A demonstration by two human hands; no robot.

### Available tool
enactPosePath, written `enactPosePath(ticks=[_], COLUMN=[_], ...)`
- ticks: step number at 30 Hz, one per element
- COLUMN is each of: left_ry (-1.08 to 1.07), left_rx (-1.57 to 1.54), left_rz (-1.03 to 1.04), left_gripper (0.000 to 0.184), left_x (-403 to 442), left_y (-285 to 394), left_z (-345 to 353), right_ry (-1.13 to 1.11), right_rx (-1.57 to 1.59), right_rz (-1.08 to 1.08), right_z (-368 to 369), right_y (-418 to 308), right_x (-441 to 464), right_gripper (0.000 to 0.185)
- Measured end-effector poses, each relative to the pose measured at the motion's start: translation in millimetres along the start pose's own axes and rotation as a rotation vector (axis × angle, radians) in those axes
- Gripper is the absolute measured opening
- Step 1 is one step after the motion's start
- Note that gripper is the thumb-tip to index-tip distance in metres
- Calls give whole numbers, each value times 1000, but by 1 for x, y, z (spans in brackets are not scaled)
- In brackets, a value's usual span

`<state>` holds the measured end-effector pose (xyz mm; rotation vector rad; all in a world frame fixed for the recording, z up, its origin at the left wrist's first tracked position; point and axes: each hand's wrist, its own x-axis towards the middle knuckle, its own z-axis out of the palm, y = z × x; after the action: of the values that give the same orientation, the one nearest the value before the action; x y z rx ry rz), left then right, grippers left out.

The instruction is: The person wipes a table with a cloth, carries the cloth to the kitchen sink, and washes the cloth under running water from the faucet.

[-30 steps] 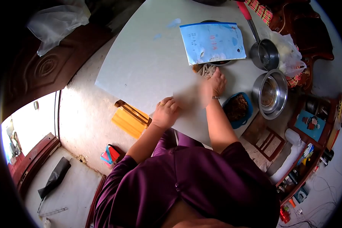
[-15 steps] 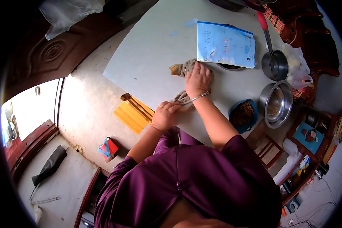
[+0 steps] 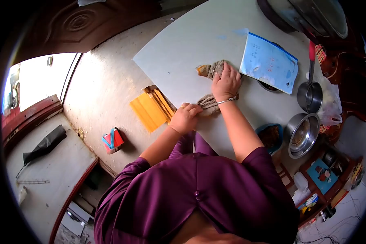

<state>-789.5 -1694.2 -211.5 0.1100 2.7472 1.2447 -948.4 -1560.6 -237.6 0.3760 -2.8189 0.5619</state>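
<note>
Cloth [image 3: 208,102] lies on the table [image 3: 183,53], pressed by the open right hand [image 3: 227,83]; the left hand [image 3: 185,118] clamps one end, probably steadying it.

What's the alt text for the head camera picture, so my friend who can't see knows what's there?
A person's left hand holds one end of a brownish-grey cloth on a pale table, while their right hand rests on top of it. To the right are a blue booklet, a red-handled pot and a metal bowl.
</note>
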Motion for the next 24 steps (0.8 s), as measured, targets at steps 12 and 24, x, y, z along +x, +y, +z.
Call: enactPosePath(ticks=[12, 24], left_ry=[305, -62], left_rx=[144, 23], left_rz=[-273, -244], left_gripper=[34, 15], left_x=[1, -43], left_y=[-55, -35], left_z=[-62, -30], right_ry=[-262, -726], right_rx=[215, 440], right_rz=[-292, -704], right_z=[106, 20], right_y=[-121, -128], right_x=[85, -25], right_gripper=[14, 31])
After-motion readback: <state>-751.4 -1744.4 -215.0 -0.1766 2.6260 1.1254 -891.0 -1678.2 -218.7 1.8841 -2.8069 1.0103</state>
